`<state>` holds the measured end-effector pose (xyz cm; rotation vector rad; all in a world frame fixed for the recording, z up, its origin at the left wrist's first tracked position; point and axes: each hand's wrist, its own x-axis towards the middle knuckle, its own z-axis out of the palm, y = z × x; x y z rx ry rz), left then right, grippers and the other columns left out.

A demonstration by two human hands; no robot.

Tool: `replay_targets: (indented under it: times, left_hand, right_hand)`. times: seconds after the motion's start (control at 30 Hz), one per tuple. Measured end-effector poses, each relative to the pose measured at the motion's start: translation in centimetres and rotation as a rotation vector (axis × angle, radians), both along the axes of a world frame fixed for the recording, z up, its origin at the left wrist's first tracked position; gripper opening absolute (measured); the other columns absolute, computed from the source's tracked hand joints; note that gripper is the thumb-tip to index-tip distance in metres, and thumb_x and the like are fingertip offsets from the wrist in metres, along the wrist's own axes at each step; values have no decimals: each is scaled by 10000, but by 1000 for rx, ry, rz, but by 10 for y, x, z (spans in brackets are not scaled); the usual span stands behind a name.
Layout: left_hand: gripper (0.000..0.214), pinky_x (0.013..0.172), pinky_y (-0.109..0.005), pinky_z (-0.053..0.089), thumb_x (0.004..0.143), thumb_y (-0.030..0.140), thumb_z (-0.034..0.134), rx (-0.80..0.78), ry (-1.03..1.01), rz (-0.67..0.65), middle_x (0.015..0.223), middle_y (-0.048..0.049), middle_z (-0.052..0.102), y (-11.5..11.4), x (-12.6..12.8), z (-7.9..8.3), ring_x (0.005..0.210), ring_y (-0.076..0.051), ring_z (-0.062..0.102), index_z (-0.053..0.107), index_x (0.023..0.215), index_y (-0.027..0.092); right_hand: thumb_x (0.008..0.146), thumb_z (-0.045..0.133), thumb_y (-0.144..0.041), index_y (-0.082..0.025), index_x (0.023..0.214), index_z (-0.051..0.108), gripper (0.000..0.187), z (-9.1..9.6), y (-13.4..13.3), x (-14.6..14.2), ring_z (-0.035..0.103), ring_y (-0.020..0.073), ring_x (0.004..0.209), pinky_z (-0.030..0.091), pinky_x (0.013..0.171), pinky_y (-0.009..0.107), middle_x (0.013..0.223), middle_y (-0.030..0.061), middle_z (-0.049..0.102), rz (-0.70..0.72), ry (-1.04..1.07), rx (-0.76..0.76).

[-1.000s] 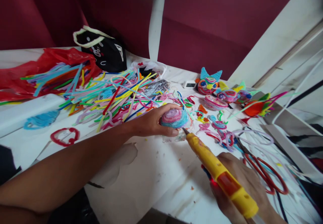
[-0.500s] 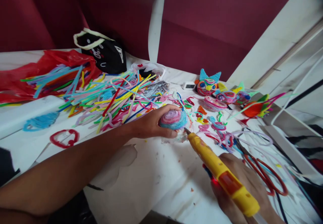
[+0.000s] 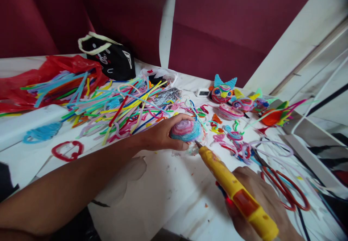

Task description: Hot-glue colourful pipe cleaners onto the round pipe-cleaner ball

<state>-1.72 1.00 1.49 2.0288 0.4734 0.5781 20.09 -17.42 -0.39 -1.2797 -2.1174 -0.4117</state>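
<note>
A round ball wrapped in pink, lilac and blue pipe cleaners point(image 3: 185, 129) rests over a clear, wrinkled base on the table. My left hand point(image 3: 168, 132) grips it from the left, thumb in front and fingers behind. In my right hand point(image 3: 252, 194) is a yellow hot glue gun point(image 3: 231, 183), with a red light glowing by its grip. Its metal nozzle points up and left at the ball's lower right edge; whether the two touch I cannot tell. Right of that hand lie red-handled scissors point(image 3: 285, 186).
Loose pipe cleaners point(image 3: 122, 107) heap at the back left beside a red plastic bag point(image 3: 76, 67) and a black bag point(image 3: 116, 63). Finished-looking pipe-cleaner figures point(image 3: 223, 90) stand at the back right near a small white digital display point(image 3: 202, 92). A red pipe-cleaner loop point(image 3: 67, 151) lies left.
The glue gun and my right hand have shifted slightly left, the nozzle moving along the ball's lower edge. My left hand keeps its hold on the ball.
</note>
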Motion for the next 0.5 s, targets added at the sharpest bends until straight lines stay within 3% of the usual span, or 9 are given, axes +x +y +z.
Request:
replay_targets:
  times: [0.2,0.5]
  left_hand:
    - [684,837,-344,495,675,398,744,-15,-2,-18,1184,-69,572,0,0,3,1030,-256,583,463,1267,204]
    - [687,881,-354,486,658,383,756,-28,-18,-29,1204,-66,570,-2,-1,1,1055,-258,587,480,1264,210]
  right_hand:
    - [811,464,-169,-205,881,509,91,2,2,3,517,160,552,419,527,302,648,10,517,14,18,-3]
    - [903,438,-195,-209,859,494,73,4,-3,-2,568,170,639,421,553,301,711,26,542,-62,101,-23]
